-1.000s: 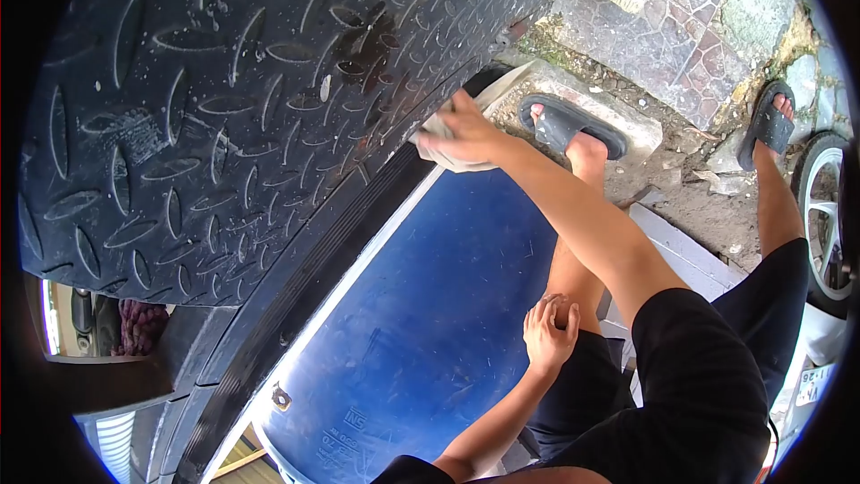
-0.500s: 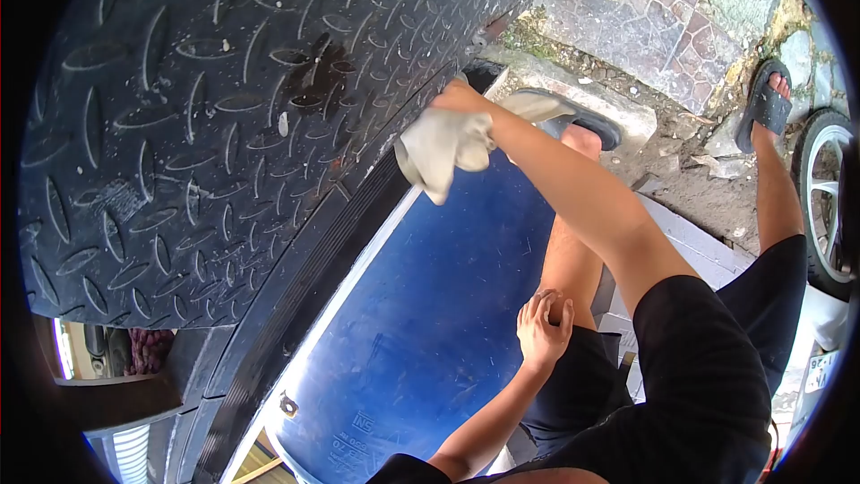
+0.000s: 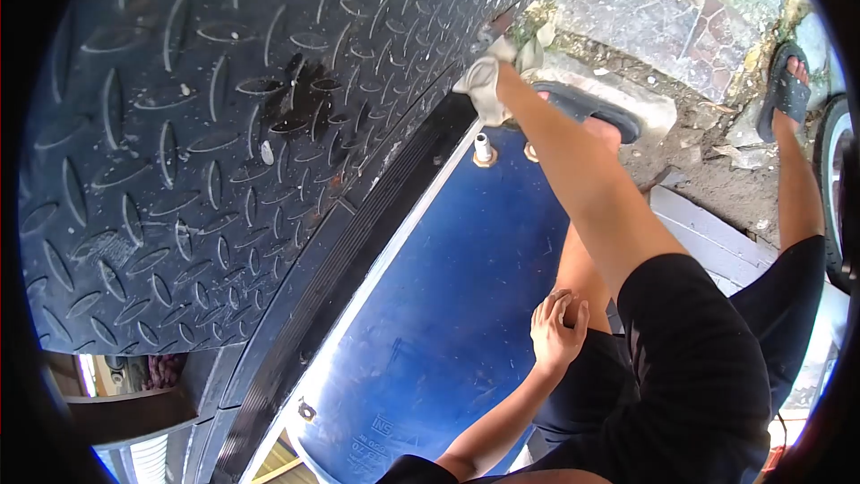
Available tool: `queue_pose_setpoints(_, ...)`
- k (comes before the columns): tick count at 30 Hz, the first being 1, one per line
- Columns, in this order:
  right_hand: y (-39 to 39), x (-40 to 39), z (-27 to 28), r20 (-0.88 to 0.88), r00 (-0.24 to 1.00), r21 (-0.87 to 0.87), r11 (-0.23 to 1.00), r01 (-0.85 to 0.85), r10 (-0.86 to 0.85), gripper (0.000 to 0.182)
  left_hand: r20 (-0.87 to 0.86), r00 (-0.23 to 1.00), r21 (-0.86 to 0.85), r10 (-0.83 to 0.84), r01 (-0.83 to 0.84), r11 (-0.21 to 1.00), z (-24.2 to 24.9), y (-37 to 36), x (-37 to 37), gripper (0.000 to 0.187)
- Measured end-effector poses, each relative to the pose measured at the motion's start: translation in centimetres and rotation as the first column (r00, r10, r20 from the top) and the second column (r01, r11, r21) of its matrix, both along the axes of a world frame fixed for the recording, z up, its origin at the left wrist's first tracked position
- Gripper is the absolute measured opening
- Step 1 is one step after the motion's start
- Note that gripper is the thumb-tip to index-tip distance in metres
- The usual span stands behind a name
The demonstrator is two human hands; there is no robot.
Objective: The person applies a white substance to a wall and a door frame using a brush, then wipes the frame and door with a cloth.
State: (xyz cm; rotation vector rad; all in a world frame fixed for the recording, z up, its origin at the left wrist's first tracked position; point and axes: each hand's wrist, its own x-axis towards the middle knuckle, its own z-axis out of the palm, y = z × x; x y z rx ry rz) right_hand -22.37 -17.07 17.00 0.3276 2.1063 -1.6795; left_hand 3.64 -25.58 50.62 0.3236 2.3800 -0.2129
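Cloth (image 3: pixel 488 81) bunched in right hand's (image 3: pixel 503 67) closed fingers, pressed against tread-plate edge (image 3: pixel 466 63).

A blue drum (image 3: pixel 448 305) lies below the fingers, its white lettering at the near end and two small metal caps (image 3: pixel 485 152) at the far end, just under the fingers. Beyond the fingers, a concrete slab (image 3: pixel 645 108) sits on patterned paving (image 3: pixel 663 9). One black sandal (image 3: pixel 591 108) rests on the slab just right of the fingers; a second sandal (image 3: pixel 788 90) stands on bare ground well to the right. A wheel (image 3: pixel 838 206) shows at the far right edge. White boards (image 3: pixel 717 242) lie right of the drum.
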Motion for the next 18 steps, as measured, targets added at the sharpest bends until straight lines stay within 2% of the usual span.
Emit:
queue_pose_setpoints(2,3.2,1.8,6.2,-0.200,0.915,0.263,0.919,-0.294,0.350,0.035,-0.021,0.995,0.022,-0.094,0.095,0.995,0.0,0.4,0.3,0.019)
queue_pose_setpoints(3,1.5,2.1,7.0,-0.191,0.980,-0.128,0.991,0.037,-0.062,0.038,-0.022,0.996,0.020,-0.089,0.089,0.996,0.0,0.6,0.5,0.018)
queue_pose_setpoints(4,-0.3,2.5,7.9,-0.024,0.900,-0.472,0.798,0.375,-0.436,0.043,-0.019,0.997,0.028,-0.078,0.079,0.997,0.0,0.8,0.7,0.018)
queue_pose_setpoints(6,1.0,4.8,14.4,-0.120,0.719,-0.713,0.563,0.417,-0.684,0.043,-0.014,0.989,0.021,-0.148,0.148,0.989,0.1,1.3,1.0,0.019)
queue_pose_setpoints(7,0.5,4.7,16.9,-0.118,0.724,-0.707,0.569,0.420,-0.680,0.043,-0.021,0.989,0.034,-0.146,0.147,0.989,0.1,1.3,1.2,0.020)
queue_pose_setpoints(9,-1.2,2.5,21.7,-0.207,0.841,-0.425,0.821,0.382,-0.499,0.040,0.007,0.989,0.008,-0.144,0.144,0.989,0.4,1.4,1.3,0.022)
queue_pose_setpoints(10,-1.9,1.8,23.2,-0.227,0.889,-0.263,0.904,0.338,-0.398,0.039,0.030,0.988,-0.024,-0.149,0.150,0.988,0.4,1.4,1.2,0.023)
queue_pose_setpoints(12,-3.5,1.3,24.3,-0.347,0.833,-0.524,0.826,0.207,-0.430,0.044,0.016,0.986,-0.026,-0.165,0.165,0.986,0.4,1.2,1.3,0.023)
queue_pose_setpoints(14,-0.9,1.9,25.1,-0.417,0.785,-0.502,0.836,0.223,-0.459,0.045,0.010,0.989,0.025,-0.146,0.146,0.989,0.3,1.1,1.1,0.020)
queue_pose_setpoints(16,5.6,3.0,25.3,-0.188,0.975,-0.526,0.851,0.000,-0.116,0.046,-0.002,0.991,0.023,-0.136,0.136,0.990,0.3,1.0,1.0,0.020)
queue_pose_setpoints(17,4.7,2.0,23.1,-0.086,0.995,-0.610,0.793,-0.012,-0.050,0.047,-0.014,0.992,0.032,-0.126,0.127,0.991,0.3,0.8,0.8,0.020)
queue_pose_setpoints(18,4.3,1.5,23.2,-0.100,0.994,-0.614,0.789,-0.024,-0.048,0.047,-0.002,0.994,0.049,-0.112,0.112,0.992,0.2,0.5,0.6,0.021)
